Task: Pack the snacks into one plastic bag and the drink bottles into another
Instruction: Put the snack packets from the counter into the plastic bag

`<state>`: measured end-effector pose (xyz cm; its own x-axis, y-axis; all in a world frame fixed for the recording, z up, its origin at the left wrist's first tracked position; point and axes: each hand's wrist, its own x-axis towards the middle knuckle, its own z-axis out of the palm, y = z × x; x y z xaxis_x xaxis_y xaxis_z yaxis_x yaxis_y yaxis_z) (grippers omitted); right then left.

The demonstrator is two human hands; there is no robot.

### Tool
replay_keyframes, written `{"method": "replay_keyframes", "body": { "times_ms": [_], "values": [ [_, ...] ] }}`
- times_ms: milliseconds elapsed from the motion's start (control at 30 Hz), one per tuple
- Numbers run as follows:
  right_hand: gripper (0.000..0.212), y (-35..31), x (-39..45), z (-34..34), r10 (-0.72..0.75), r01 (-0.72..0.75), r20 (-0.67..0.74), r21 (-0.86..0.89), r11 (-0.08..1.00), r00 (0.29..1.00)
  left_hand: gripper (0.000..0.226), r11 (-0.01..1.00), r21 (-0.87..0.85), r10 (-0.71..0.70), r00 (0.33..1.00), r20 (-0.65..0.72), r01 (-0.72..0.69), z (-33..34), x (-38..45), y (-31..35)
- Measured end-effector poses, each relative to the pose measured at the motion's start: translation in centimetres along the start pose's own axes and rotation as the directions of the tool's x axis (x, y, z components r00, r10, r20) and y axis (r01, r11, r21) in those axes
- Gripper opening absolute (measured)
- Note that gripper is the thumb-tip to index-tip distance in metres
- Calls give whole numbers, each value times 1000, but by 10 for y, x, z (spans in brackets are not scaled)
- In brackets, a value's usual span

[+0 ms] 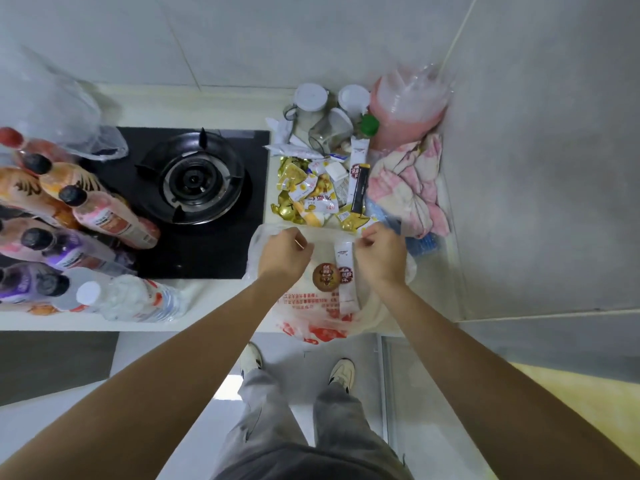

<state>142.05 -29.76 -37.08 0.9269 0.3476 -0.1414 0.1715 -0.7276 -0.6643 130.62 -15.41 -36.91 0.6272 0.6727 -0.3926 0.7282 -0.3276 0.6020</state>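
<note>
A white plastic bag with red print [322, 318] lies at the counter's front edge, its mouth toward the snacks. My left hand [285, 252] pinches its left rim and my right hand [379, 252] pinches its right rim, holding it apart. A long white snack stick [346, 275] lies inside the bag between my hands. A pile of small yellow and gold snack packets [311, 192] sits just beyond the bag. Several drink bottles [104, 216] stand and lie at the left of the counter. A clear plastic bag [65, 112] rests behind the bottles.
A black gas hob with one burner [194, 178] fills the middle of the counter. White-lidded jars [311, 102], a pink bag [405, 109] and a pink-and-white cloth [412, 181] crowd the back right corner against the tiled wall. My feet stand on the floor below the counter edge.
</note>
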Motion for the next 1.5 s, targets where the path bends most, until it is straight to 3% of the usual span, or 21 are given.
{"method": "replay_keyframes", "body": {
  "times_ms": [100,267,433,667,900,1033,1100,1200,1267,1333,1500],
  "values": [
    [17,-12,29,3,-10,9,18,29,1000,1000,16,982,156,113,992,-50,-104,-14,19,15],
    [40,-28,68,17,17,-20,116,26,999,993,29,897,318,318,948,21,-308,-16,62,31],
    [67,-28,95,38,73,-60,281,-57,997,957,55,672,607,379,901,210,-425,-4,90,47],
    [43,-32,103,43,75,23,319,-294,956,945,74,648,675,314,931,185,-353,8,110,48],
    [25,-24,98,37,1,2,40,-90,996,999,58,571,735,468,880,75,-366,11,121,38],
    [17,-21,87,26,27,-27,4,124,992,1000,28,683,598,539,842,-23,-421,1,119,41],
    [25,-21,78,21,70,-72,15,230,970,997,13,779,455,526,844,-100,-432,-7,111,43],
    [42,-18,62,14,146,-168,86,382,909,986,19,911,192,395,906,-152,-365,-19,89,44],
    [34,-15,50,11,175,-214,130,426,879,976,22,962,6,268,945,-186,-272,-25,68,43],
    [26,-11,35,8,174,-220,147,415,883,974,25,976,-150,130,974,-184,-159,-28,44,36],
    [23,-5,-14,9,202,-295,266,376,878,943,5,959,-285,-31,992,-126,-6,-27,-21,4]
  ]
}}
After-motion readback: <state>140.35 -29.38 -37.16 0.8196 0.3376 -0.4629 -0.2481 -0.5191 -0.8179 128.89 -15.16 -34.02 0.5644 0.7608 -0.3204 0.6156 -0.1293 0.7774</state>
